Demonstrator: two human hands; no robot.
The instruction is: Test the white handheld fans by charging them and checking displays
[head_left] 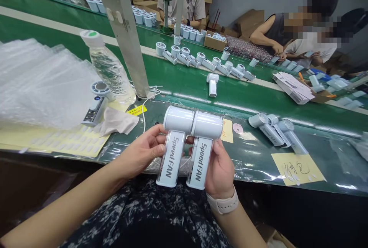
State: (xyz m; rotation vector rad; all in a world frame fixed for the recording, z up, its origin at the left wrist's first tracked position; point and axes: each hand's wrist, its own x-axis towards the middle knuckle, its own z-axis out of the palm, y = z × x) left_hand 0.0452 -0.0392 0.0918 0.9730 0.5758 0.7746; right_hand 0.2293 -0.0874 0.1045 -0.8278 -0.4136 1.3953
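Bags lay piled well left of the post, overlapping a yellow sheet of white stickers. Spare fan lay left of the post, beside the bags. Capped bottle stood just left of the post. Tissue lay left of the post's foot, on the near side. Cord ran from the foot toward the wearer.

Left hand, on the wearer's side of the post, was clamped on the left fan, thumb on the handle edge. Right fan was side by side with it, heads touching, "Speed FAN" text facing the wearer. Both were right of the post, over the desk edge. Right hand, wearing a pale wristband, was clamped on the right fan.

Right of the post, beyond the hands: belt fan, and a fan row farther back. Cards, a fan stack and a handwritten note lay well right of the post.
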